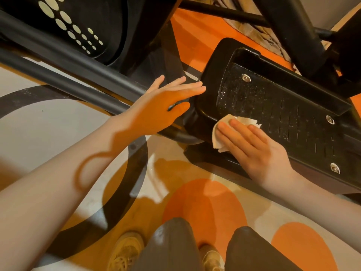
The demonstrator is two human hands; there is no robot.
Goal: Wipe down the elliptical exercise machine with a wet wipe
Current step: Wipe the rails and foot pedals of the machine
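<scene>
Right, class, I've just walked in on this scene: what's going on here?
A person crouches beside an elliptical machine, cleaning its black foot pedal. The right hand presses a white wet wipe flat against the pedal's near edge. The left hand, fingers straight, rests at the pedal's front end. Pale specks still show on the pedal's ribbed tread.

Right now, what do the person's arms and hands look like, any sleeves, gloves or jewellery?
Both forearms are bare to the frame edge: no sleeves show. The left hand and right hand wear no gloves, and no rings, watch or wristband are visible.
</scene>
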